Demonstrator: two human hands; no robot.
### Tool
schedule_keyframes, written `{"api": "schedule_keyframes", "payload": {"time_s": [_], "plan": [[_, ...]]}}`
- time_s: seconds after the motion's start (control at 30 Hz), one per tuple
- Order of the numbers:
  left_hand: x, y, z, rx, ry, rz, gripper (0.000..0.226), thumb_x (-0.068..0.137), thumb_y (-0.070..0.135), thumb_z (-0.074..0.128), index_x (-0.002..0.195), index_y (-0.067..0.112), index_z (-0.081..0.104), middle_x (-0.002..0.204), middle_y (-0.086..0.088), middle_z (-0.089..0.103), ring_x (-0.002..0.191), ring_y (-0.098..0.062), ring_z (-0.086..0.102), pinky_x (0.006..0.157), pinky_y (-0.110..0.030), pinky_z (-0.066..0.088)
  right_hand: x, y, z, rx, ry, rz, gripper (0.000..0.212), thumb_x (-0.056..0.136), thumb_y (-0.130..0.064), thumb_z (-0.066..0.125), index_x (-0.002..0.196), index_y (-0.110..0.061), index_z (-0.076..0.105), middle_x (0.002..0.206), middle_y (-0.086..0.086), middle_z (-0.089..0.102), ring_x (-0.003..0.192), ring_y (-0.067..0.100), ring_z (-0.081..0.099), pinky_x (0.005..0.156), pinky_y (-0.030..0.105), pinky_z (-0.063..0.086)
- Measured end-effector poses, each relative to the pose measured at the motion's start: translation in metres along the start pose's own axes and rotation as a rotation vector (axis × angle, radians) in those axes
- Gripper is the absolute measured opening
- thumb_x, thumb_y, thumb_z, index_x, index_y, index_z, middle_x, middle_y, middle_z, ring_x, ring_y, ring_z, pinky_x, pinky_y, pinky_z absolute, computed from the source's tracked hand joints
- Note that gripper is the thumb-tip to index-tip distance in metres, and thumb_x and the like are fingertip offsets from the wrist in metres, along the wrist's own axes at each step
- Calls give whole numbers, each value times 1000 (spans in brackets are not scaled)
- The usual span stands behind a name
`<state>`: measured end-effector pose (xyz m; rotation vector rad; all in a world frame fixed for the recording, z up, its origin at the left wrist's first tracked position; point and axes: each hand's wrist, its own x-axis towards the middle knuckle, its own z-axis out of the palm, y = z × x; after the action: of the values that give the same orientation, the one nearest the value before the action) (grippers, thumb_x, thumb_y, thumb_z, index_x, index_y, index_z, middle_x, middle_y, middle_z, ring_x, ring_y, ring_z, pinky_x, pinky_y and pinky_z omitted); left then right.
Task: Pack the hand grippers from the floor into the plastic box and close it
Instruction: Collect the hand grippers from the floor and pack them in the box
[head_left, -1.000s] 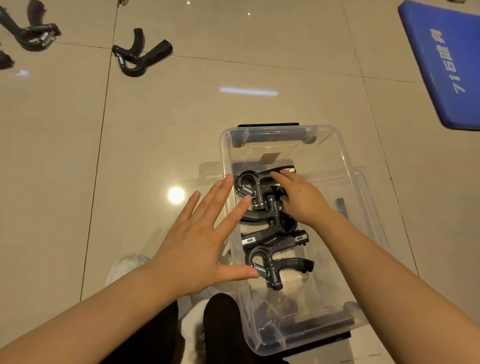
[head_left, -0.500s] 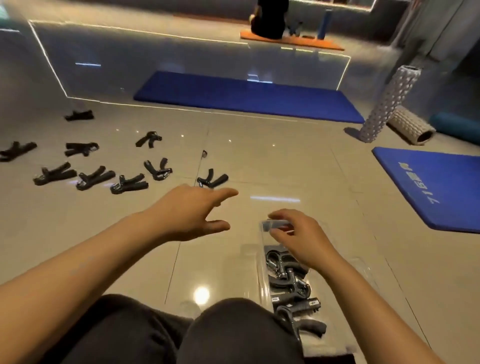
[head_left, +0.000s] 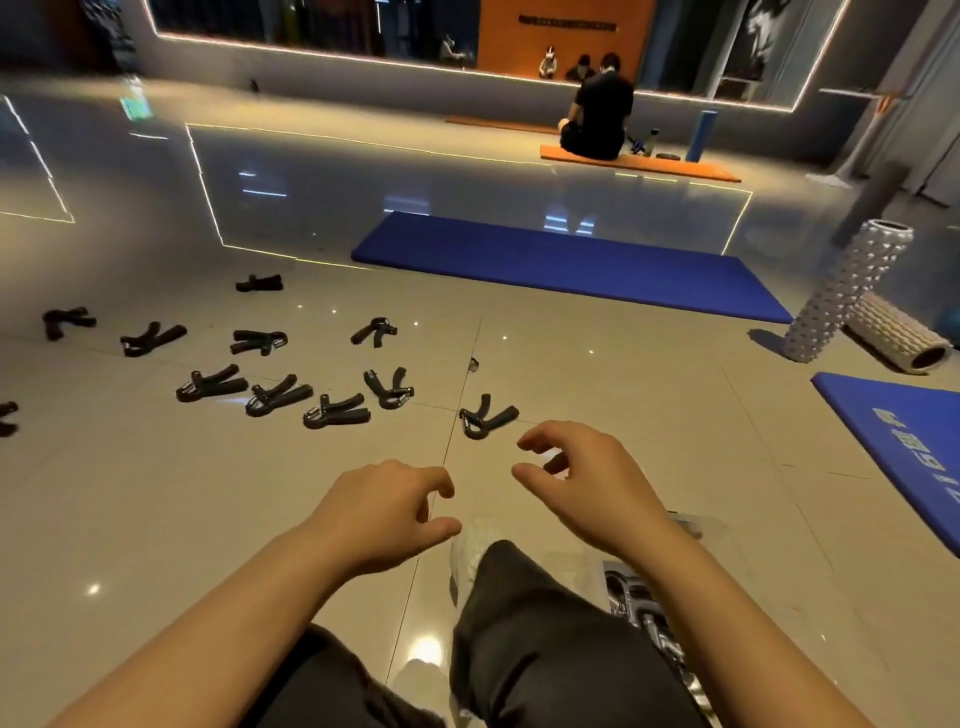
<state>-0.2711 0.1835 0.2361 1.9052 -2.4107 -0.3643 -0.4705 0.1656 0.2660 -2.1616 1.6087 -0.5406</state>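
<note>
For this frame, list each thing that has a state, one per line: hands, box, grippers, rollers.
left hand: empty, fingers loosely curled, above the floor
right hand: empty, fingers loosely curled
plastic box: lid off, mostly hidden behind the right arm, grippers inside
nearest hand gripper: lying on the floor, untouched
other hand grippers: scattered on the floor
grey foam roller: upright
beige foam roller: lying on its side
</note>
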Motion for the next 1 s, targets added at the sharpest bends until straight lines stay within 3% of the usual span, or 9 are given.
{"api": "schedule_keyframes", "payload": {"time_s": [0.13,0.3,0.5,0.63,0.8,0.93,1.0], "plan": [[12,-25,-2,-20,-54,-79,43,88,57,50,124,35,50,102,13,63,90,-6,57,80,-26,50,22,3,32,-272,-68,-63,42,94,-38,48,134,-27,43,135,-6,47,118,15,48,92,31,46],[21,-39,-11,-60,-176,-86,45,85,59,52,124,35,50,103,13,61,92,-4,57,85,-27,52,45,3,51,-223,-125,-69,42,93,-37,48,134,-26,43,135,-6,47,118,16,48,90,31,45],[22,-67,-11,-129,-61,-156,43,86,58,51,123,37,49,98,19,52,91,-3,54,84,-24,51,83,-11,66,-190,-167,-128,43,92,-39,51,133,-26,45,137,-6,47,121,16,47,93,32,44],[35,-103,3,-169,-10,-261,44,86,57,52,123,35,51,107,15,56,93,-3,54,85,-27,51,123,-12,89,-202,-221,-158,42,92,-40,53,131,-26,47,137,-6,46,122,16,46,94,33,44],[57,-154,28,-35,60,-278,43,90,55,47,128,34,47,119,13,55,105,-6,52,86,-23,46,177,12,153,-154,-354,-78,45,88,-40,58,129,-24,49,136,-2,46,121,18,46,94,32,43],[90,-188,75,-23,-130,-311,47,90,52,47,132,32,45,129,10,51,113,-11,49,89,-25,45,210,42,199,-85,-511,-18,49,86,-38,61,131,-22,48,136,-1,45,121,17,45,96,27,37],[113,-205,87,-18,-152,-302,47,90,50,48,133,31,45,129,9,50,113,-12,49,89,-26,46,232,65,213,-113,-551,18,50,86,-37,62,131,-21,47,137,0,44,122,18,45,96,28,37]]}}
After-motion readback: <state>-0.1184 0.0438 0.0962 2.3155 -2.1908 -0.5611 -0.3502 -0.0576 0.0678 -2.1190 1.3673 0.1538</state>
